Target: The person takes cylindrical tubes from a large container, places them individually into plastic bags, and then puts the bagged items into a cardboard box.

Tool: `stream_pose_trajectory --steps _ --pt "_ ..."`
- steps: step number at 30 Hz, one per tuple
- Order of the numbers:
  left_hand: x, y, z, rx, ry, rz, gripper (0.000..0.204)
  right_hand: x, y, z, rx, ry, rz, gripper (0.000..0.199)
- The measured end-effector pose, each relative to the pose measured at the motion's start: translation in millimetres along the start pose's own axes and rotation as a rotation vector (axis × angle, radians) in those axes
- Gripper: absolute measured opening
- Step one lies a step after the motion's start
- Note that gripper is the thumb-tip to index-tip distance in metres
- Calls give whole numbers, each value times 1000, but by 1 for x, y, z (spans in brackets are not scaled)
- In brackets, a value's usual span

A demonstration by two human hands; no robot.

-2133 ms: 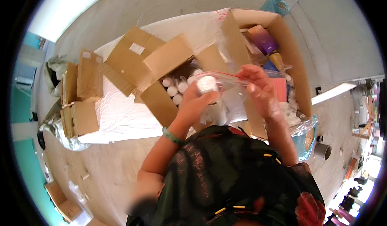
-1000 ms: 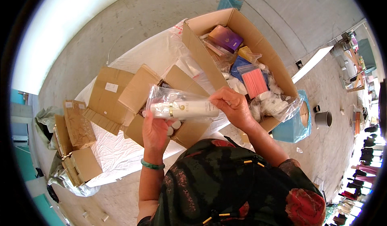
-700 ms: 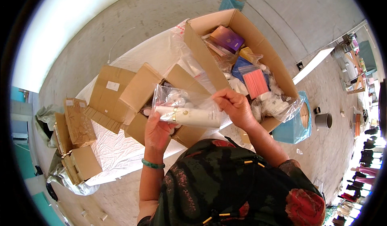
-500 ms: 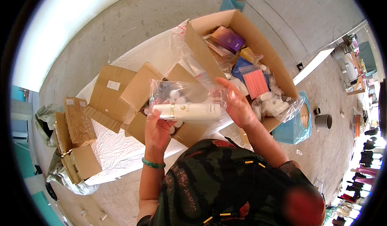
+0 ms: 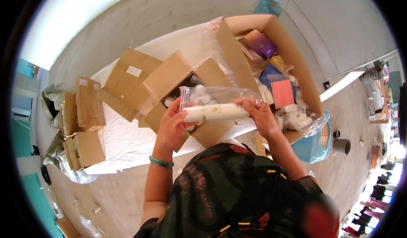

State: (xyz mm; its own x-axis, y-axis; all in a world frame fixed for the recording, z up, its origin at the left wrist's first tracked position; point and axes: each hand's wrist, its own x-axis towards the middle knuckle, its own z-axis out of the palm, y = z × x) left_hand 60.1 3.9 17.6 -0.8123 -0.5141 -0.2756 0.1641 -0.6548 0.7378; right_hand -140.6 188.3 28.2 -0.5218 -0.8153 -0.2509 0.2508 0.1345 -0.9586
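A white bottle (image 5: pixel 227 111) with a gold band lies lengthwise inside a clear plastic bag (image 5: pixel 220 93), held up in front of me. My left hand (image 5: pixel 170 125) grips the bottle's left end through the bag, thumb on top. At the other end, my right hand (image 5: pixel 260 116) pinches the bag and the bottle's tip. Below them stands an open cardboard box (image 5: pixel 167 74) with several round white-capped items (image 5: pixel 200 94) in it, partly hidden by the bag and my hands.
To the right, a large cardboard box (image 5: pixel 234 38) holds a purple box (image 5: pixel 259 43), a pack of pink sticks (image 5: pixel 282 93) and bagged goods. Smaller cartons (image 5: pixel 90 106) stand at the left of the white-covered table (image 5: pixel 123 149). A blue-wrapped bin (image 5: pixel 311 147) stands beside the table.
My right hand has come in from beside the bag and closed on its right end. The bottle and bag have shifted right in view, as has the whole scene.
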Motion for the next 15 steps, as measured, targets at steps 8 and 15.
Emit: stream_pose_trajectory --steps 8,15 --pt "-4 -9 -30 122 46 -68 26 5 -4 7 119 -101 53 41" --pt "-18 5 -18 183 153 -30 14 10 4 11 -36 -131 176 26"
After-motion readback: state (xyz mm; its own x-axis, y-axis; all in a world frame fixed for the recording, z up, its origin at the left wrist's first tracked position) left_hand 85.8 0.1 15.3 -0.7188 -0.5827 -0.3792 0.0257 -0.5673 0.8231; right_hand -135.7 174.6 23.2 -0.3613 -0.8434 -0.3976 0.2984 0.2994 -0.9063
